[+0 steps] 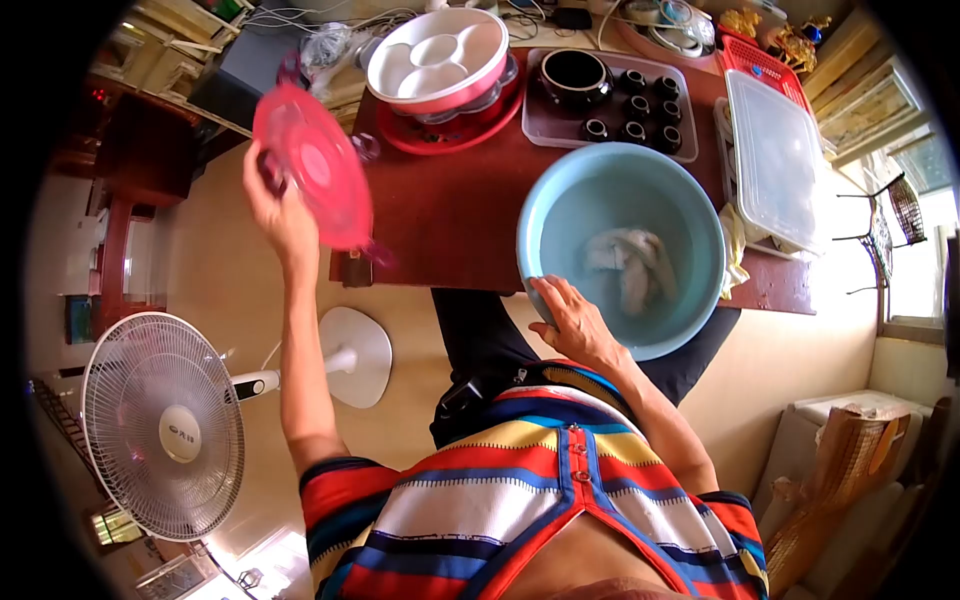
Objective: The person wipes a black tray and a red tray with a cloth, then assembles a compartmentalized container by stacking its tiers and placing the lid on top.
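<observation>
My left hand (277, 208) grips a pink-red plastic lid (318, 165) at its left side, holding it tilted beyond the table's left part. My right hand (575, 322) rests on the near left rim of a light blue basin (537, 210), its thumb and fingers over the edge. Water fills the basin, and a whitish cloth (640, 262) lies in it. At the back of the table a pink and white divided tray (437, 52) sits over a red plate (437, 140).
Behind the basin, a clear tray (550, 132) holds a black pot (575, 78) and several small black cups. A lidded plastic box (775, 160) is at the right. A standing fan (165, 425) is on the floor at my left.
</observation>
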### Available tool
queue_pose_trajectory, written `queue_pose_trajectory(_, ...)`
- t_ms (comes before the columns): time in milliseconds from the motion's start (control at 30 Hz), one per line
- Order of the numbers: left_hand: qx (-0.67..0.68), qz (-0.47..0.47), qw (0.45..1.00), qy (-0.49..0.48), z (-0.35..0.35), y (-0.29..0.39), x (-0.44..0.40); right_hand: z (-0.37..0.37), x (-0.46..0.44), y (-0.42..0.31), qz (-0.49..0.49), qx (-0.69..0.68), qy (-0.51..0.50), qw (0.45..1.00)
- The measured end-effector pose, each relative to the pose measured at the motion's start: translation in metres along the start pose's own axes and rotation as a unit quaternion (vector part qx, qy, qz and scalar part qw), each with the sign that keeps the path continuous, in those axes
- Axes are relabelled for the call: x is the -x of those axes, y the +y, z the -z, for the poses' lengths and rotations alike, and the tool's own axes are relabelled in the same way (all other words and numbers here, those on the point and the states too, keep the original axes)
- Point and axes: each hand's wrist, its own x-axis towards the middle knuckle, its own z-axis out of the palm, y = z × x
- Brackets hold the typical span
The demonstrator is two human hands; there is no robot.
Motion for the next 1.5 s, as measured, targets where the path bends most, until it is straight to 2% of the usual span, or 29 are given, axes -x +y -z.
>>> queue_pose_trajectory(33, 0.003, -0.075, 0.997, -0.024, -0.01, -0.014, -0.019, 0.0, 0.0, 0.0, -0.002, -0.001, -0.001, 1.0)
queue_pose_trajectory(67, -0.181, -0.176, 0.967, -0.031, -0.021, -0.023, -0.041, 0.0, 0.0, -0.001, -0.005, 0.002, -0.005, 1.0)
queue_pose_trajectory(133, -0.263, -0.31, 0.912, -0.054, -0.051, -0.027, -0.07, -0.001, -0.001, -0.001, -0.003, 0.006, -0.002, 1.0)
queue_pose_trajectory(167, -0.279, -0.296, 0.911, -0.072, -0.069, -0.035, -0.082, -0.001, -0.001, -0.001, -0.005, 0.008, 0.0, 1.0)
queue_pose_trajectory(233, -0.327, -0.331, 0.877, -0.117, -0.105, -0.048, -0.1, 0.0, -0.001, -0.002, -0.013, 0.01, -0.007, 1.0)
queue_pose_trajectory(300, -0.326, -0.463, 0.815, -0.122, -0.142, -0.063, -0.115, 0.0, -0.002, -0.002, -0.021, 0.002, -0.013, 1.0)
queue_pose_trajectory(400, -0.331, -0.514, 0.775, -0.159, -0.199, -0.072, -0.106, 0.0, -0.001, 0.0, -0.016, 0.005, -0.01, 1.0)
queue_pose_trajectory(433, -0.371, -0.502, 0.76, -0.183, -0.214, -0.078, -0.101, 0.001, -0.002, -0.002, -0.018, 0.001, -0.013, 1.0)
queue_pose_trajectory(533, -0.334, -0.533, 0.758, -0.171, -0.244, -0.091, -0.089, 0.004, -0.004, -0.003, -0.027, 0.001, -0.03, 0.999)
queue_pose_trajectory(600, -0.324, -0.523, 0.754, -0.232, -0.252, -0.094, -0.078, 0.004, -0.004, -0.003, -0.037, -0.002, -0.037, 0.999)
queue_pose_trajectory(767, -0.351, -0.521, 0.737, -0.249, -0.259, -0.107, -0.063, 0.005, -0.005, -0.002, -0.049, -0.019, -0.048, 0.997)
queue_pose_trajectory(833, -0.336, -0.532, 0.72, -0.294, -0.253, -0.108, -0.063, 0.005, -0.006, -0.002, -0.05, -0.017, -0.047, 0.997)
queue_pose_trajectory(867, -0.333, -0.502, 0.723, -0.339, -0.25, -0.107, -0.064, 0.005, -0.006, -0.002, -0.048, -0.013, -0.047, 0.998)
queue_pose_trajectory(900, -0.331, -0.503, 0.721, -0.343, -0.248, -0.105, -0.066, 0.005, -0.006, -0.003, -0.052, -0.016, -0.046, 0.997)
queue_pose_trajectory(1000, -0.282, -0.422, 0.755, -0.415, -0.244, -0.098, -0.079, 0.007, -0.006, -0.004, -0.057, -0.022, -0.058, 0.996)
queue_pose_trajectory(1033, -0.277, -0.425, 0.753, -0.419, -0.243, -0.095, -0.08, 0.007, -0.006, -0.004, -0.064, -0.023, -0.055, 0.996)
queue_pose_trajectory(1100, -0.277, -0.361, 0.746, -0.487, -0.242, -0.089, -0.077, 0.007, -0.005, -0.005, -0.059, -0.022, -0.053, 0.997)
queue_pose_trajectory(1167, -0.323, -0.33, 0.706, -0.537, -0.244, -0.075, -0.073, 0.007, -0.004, -0.004, -0.065, -0.019, -0.036, 0.997)
queue_pose_trajectory(1233, -0.316, -0.327, 0.716, -0.53, -0.243, -0.075, -0.07, 0.003, -0.001, 0.0, -0.034, 0.0, -0.028, 0.999)
queue_pose_trajectory(1300, -0.299, -0.284, 0.731, -0.544, -0.245, -0.081, -0.069, 0.005, -0.002, 0.001, -0.043, 0.002, -0.02, 0.999)
queue_pose_trajectory(1333, -0.311, -0.299, 0.728, -0.532, -0.245, -0.084, -0.067, 0.006, -0.002, 0.001, -0.028, 0.0, -0.013, 1.0)
queue_pose_trajectory(1367, -0.325, -0.259, 0.728, -0.545, -0.238, -0.06, -0.062, 0.005, 0.0, 0.0, -0.016, -0.005, -0.009, 1.0)
queue_pose_trajectory(1433, -0.351, -0.308, 0.748, -0.472, -0.238, -0.071, -0.053, 0.001, 0.0, 0.006, -0.025, -0.012, 0.008, 1.0)
queue_pose_trajectory(1467, -0.314, -0.394, 0.777, -0.378, -0.235, -0.076, -0.046, 0.0, 0.0, 0.007, -0.016, -0.017, 0.011, 1.0)
queue_pose_trajectory(1500, -0.308, -0.394, 0.773, -0.389, -0.228, -0.063, -0.033, -0.001, 0.002, 0.006, -0.008, -0.024, 0.013, 1.0)
